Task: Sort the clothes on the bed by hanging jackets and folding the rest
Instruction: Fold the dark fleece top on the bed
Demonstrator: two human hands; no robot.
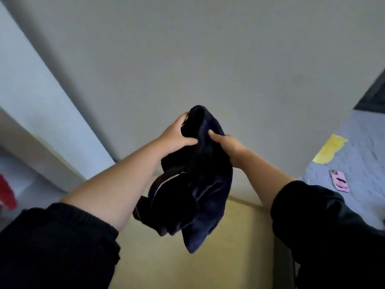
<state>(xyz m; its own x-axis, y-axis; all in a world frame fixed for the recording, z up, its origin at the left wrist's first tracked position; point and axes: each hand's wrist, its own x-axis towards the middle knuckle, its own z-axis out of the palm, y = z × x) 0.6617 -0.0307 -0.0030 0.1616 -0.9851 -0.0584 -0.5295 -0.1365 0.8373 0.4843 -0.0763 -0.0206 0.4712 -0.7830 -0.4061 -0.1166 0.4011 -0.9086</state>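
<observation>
Dark navy garment (200,184) held up before the grey wall (208,59), bunched, its lower part hanging loose. Left hand (177,134) grips its upper edge, fingers (190,141) curled into the cloth. Right hand (227,146) pinches the fabric just beside it. Bed (364,205) at far right carries a yellow cloth (330,149) and a pink phone (339,181).

You face a plain pale grey wall (208,49), softly and evenly lit, filling most of the view. At your left a pale blue-white slanting panel (31,80) adjoins it, with a blurred red shape (6,192) at the edge. Below lies a yellowish tan flat surface (229,257). At your right stands a bed with grey-blue textured cover (364,163), a dark frame (375,94) above it.
</observation>
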